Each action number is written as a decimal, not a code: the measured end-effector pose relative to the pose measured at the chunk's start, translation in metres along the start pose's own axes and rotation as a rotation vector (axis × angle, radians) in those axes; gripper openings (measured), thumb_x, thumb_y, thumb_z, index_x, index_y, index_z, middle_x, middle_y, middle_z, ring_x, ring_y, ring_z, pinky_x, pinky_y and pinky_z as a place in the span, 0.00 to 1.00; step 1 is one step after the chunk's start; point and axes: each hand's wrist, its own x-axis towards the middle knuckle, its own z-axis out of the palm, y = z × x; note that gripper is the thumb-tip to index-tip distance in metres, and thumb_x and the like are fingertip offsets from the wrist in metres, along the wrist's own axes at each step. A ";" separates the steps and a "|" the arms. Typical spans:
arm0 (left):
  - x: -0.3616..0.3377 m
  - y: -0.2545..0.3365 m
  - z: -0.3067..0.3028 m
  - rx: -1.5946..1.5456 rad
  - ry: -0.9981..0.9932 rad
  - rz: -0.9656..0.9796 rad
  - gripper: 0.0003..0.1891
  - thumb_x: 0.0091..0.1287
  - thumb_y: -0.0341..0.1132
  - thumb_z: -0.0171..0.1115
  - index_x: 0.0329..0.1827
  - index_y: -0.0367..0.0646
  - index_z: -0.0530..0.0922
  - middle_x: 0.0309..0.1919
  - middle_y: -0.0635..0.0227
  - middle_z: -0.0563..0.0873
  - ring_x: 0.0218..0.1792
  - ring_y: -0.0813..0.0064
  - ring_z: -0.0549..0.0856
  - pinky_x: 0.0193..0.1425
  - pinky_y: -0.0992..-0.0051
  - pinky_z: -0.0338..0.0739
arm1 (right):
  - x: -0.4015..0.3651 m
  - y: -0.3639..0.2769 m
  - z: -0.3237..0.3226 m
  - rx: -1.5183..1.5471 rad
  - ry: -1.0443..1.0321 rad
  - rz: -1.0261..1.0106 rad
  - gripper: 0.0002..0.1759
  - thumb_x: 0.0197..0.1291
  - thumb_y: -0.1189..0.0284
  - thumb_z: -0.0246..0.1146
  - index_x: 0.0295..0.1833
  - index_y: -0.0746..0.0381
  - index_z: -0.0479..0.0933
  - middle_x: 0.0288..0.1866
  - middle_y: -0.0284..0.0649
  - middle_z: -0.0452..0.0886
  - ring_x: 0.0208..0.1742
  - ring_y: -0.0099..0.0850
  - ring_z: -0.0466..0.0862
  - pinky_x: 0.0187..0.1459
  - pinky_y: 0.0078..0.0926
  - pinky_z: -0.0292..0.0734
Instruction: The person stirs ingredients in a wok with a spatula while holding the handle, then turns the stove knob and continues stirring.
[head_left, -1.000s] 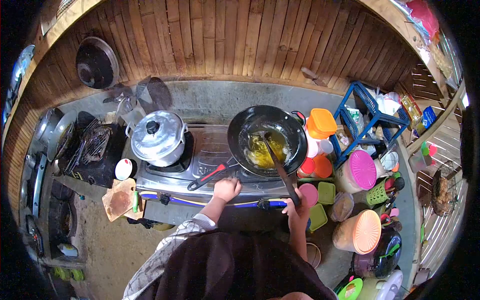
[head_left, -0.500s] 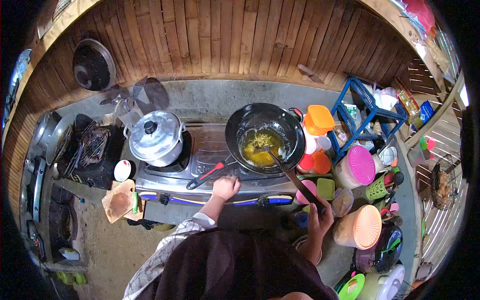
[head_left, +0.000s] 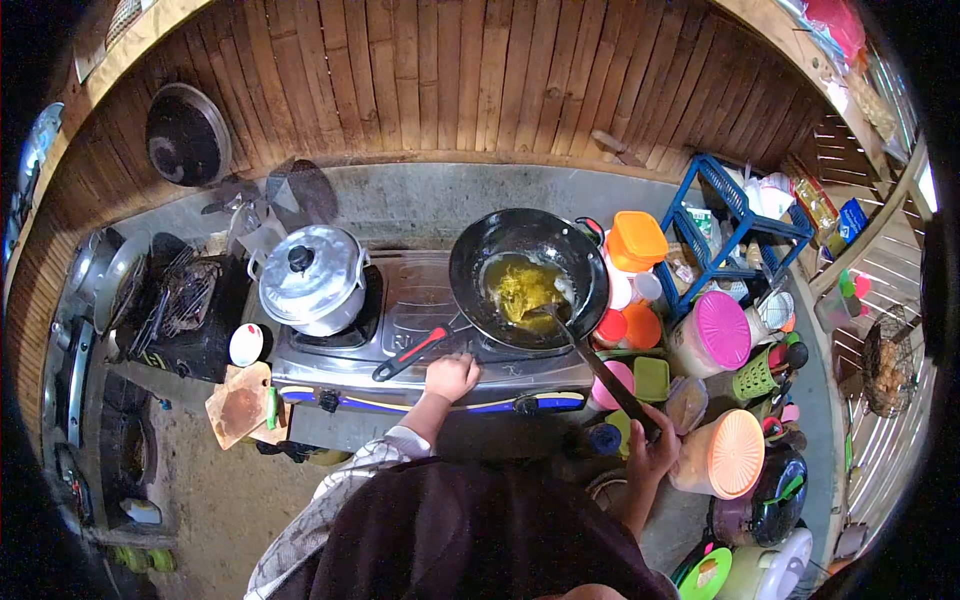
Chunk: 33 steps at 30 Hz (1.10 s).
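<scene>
My right hand point(head_left: 652, 440) is closed around the handle end of a long dark spatula point(head_left: 607, 376). Its tip reaches into a black wok point(head_left: 480, 240), where it touches yellow shredded food point(head_left: 525, 288) in oil. My left hand point(head_left: 453, 377) is curled into a fist on the front edge of the steel stove point(head_left: 430, 275), with nothing visible in it. Just left of that fist lies the wok's red and black handle point(head_left: 413, 353), apart from the fingers. A lidded aluminium pot point(head_left: 312, 280) stands on the left burner.
Right of the wok are an orange container point(head_left: 638, 240), a pink-lidded tub point(head_left: 722, 330), a peach-lidded jar point(head_left: 735, 453) and a blue rack point(head_left: 738, 185). On the left sit a cutting board point(head_left: 240, 405), a white and red egg-shaped item point(head_left: 246, 344) and a grill rack point(head_left: 190, 290).
My right hand has moved slightly down and right, drawing the spatula back toward the wok's near side. The yellow food has spread and shifted in the oil. My left hand stays put.
</scene>
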 end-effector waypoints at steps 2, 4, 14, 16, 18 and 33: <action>0.000 -0.001 0.002 0.002 -0.011 -0.008 0.14 0.60 0.44 0.51 0.24 0.44 0.76 0.22 0.59 0.82 0.26 0.59 0.83 0.31 0.62 0.78 | 0.002 0.003 0.006 -0.048 -0.010 -0.061 0.14 0.48 0.73 0.70 0.41 0.64 0.78 0.37 0.44 0.84 0.39 0.36 0.84 0.44 0.29 0.76; 0.000 -0.001 0.002 0.003 -0.023 -0.015 0.14 0.60 0.44 0.51 0.24 0.44 0.76 0.22 0.59 0.82 0.26 0.58 0.83 0.31 0.62 0.78 | 0.001 0.011 0.015 -0.098 -0.020 -0.121 0.14 0.48 0.74 0.70 0.42 0.64 0.78 0.38 0.44 0.83 0.40 0.36 0.83 0.45 0.29 0.75; 0.000 -0.003 0.004 -0.001 -0.027 -0.010 0.15 0.60 0.45 0.51 0.23 0.44 0.76 0.22 0.59 0.82 0.26 0.58 0.83 0.31 0.61 0.78 | -0.005 0.000 0.058 0.236 -0.351 0.407 0.17 0.57 0.74 0.62 0.53 0.59 0.73 0.31 0.40 0.79 0.26 0.23 0.78 0.30 0.22 0.75; -0.001 -0.003 0.005 0.003 -0.033 -0.014 0.15 0.60 0.45 0.51 0.23 0.44 0.76 0.21 0.59 0.82 0.26 0.58 0.83 0.31 0.61 0.78 | -0.010 0.004 0.068 0.295 -0.361 0.346 0.19 0.58 0.75 0.61 0.56 0.59 0.71 0.31 0.41 0.78 0.21 0.20 0.74 0.24 0.21 0.72; -0.001 -0.004 0.007 -0.003 -0.021 -0.007 0.15 0.60 0.45 0.50 0.23 0.44 0.76 0.22 0.58 0.81 0.26 0.58 0.83 0.32 0.61 0.78 | -0.014 0.001 0.076 0.285 -0.399 0.360 0.20 0.59 0.76 0.60 0.57 0.61 0.69 0.35 0.43 0.77 0.21 0.22 0.74 0.25 0.21 0.73; 0.000 0.000 0.001 0.003 -0.056 -0.038 0.15 0.60 0.45 0.51 0.24 0.43 0.76 0.23 0.59 0.82 0.26 0.58 0.83 0.32 0.61 0.78 | -0.016 0.007 0.068 0.411 -0.221 0.395 0.19 0.60 0.76 0.58 0.57 0.65 0.68 0.35 0.38 0.78 0.28 0.23 0.77 0.30 0.19 0.75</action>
